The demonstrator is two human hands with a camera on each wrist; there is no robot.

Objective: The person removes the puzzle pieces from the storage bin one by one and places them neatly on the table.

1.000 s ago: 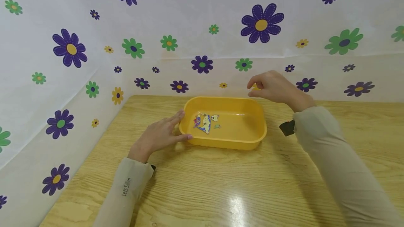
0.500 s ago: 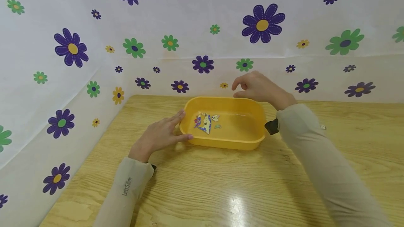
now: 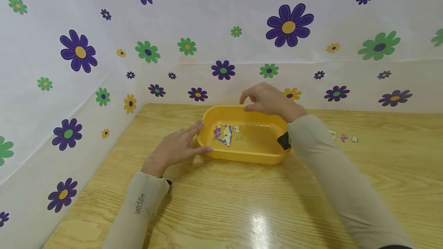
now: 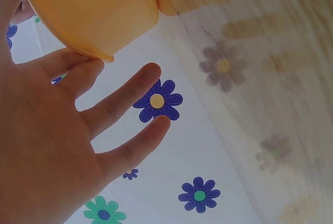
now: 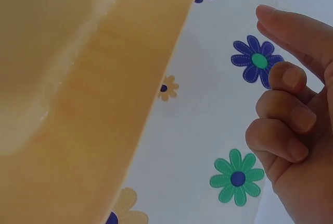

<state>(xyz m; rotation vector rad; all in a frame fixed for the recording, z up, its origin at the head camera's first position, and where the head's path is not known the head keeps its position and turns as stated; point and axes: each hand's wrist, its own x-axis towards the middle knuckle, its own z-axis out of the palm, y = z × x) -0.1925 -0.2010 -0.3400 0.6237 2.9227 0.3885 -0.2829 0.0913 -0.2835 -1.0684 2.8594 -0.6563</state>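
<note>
Sleeves [image 3: 340, 187]: beige fabric, lightly creased; dark lettering on the left one.
Counter [image 3: 207, 203]: pale yellow surface, wavy wood grain, glossy highlight.
Left hand [image 3: 174, 151]: open, fingers spread and mostly straight; thumb at the near rim, fingers at the tub's left end.
Tub [image 3: 242, 157]: smooth yellow plastic, oblong, rounded corners; directly right of the left hand.
Cut-out pieces [image 3: 226, 134]: flat, irregular outlines, cream, blue, red-purple and green; inside the tub's left half, between the hands, nearer the wearer than the right hand.
Loose pieces [image 3: 344, 137]: small, flat, on the counter right of the tub.
Right hand [image 3: 266, 97]: loosely curled around nothing, thumb and forefinger parted; over the tub's far side.
Backdrop [image 3: 190, 10]: white sheet, faint creases, printed flowers.
</note>
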